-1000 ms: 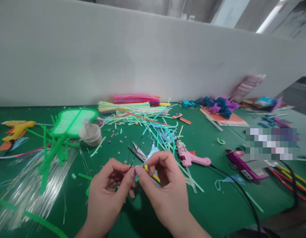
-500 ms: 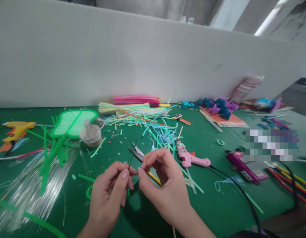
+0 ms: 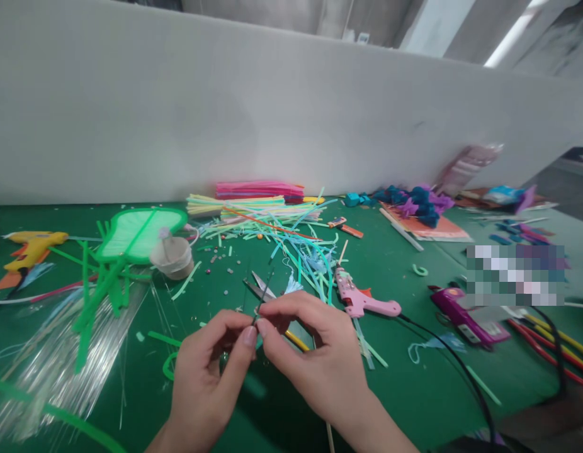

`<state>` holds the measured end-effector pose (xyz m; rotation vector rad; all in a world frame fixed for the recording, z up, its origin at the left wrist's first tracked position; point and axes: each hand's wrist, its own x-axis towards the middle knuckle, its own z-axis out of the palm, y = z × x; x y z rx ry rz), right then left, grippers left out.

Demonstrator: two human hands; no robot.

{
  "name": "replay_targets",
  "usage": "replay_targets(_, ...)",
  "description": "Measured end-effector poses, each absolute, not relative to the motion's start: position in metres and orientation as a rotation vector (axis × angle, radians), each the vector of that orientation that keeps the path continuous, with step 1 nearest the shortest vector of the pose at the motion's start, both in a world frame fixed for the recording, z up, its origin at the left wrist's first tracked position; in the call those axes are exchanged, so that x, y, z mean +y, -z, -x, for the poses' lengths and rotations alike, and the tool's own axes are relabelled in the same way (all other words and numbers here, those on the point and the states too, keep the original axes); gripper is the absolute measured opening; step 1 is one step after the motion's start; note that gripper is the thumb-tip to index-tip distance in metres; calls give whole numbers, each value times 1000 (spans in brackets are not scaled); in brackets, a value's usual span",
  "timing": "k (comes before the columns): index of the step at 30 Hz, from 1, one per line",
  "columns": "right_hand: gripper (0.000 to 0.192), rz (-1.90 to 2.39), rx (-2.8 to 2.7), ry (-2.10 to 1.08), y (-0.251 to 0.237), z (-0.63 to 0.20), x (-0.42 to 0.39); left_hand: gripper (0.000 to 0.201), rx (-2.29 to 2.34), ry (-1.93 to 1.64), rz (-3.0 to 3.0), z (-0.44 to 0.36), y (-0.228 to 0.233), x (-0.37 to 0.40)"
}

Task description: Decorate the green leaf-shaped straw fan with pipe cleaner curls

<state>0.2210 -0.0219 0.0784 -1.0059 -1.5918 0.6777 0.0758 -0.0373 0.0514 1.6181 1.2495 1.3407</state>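
My left hand [image 3: 213,371] is closed in a pinch on thin dark wires [image 3: 266,286], which rise in a slant above the fingertips. My right hand [image 3: 315,352] is closed too, its thumb and forefinger meeting the left fingertips at the wires; whatever lies between them is too small to make out. Just beyond the fingers lie scissors [image 3: 260,288] with parted blades, partly hidden by the right hand. A yellow rod-like piece [image 3: 297,341] shows beneath the right hand.
A pink glue gun [image 3: 367,304] with a black cord lies to the right. Pipe cleaners [image 3: 254,206] are heaped at the back. Leftward are a paper cup [image 3: 173,261], a green mesh shape [image 3: 135,233], clear sticks [image 3: 84,352] and a yellow glue gun [image 3: 34,248].
My right fingertips have come in from the right to meet the left ones at the wires. The wires' upper ends have shifted to the right. My left fingertips have moved slightly right.
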Motion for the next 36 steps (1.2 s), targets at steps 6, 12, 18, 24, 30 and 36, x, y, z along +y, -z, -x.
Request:
replay_targets(6, 9, 965, -1781, -304, -77, -226, -23, 8, 1307, -1351, -1798, -76, -51, -37)
replay_targets(12, 7, 1006, -1807, -324, -75, -228, -21, 10, 1370, -1312, -1899, -76, -49, -37)
replay_targets(18, 8, 1045, -1715, -434, -81, -222, -23, 9, 1370, -1383, -1973, -75, -47, -37)
replay_targets(24, 8, 1101, -1605, -800, -87, -227, -23, 10, 1308, -1410, -2018, -74, -47, -39)
replay_targets(30, 6, 1163, -1534, -1001, -87, -231, -17, 8, 1292, -1387, -2080, -75, -47, -39)
replay_targets(36, 5, 1128, -1369, -1192, -84, -226, -16, 11, 1316, -1292, -1962, -76, -50, -38)
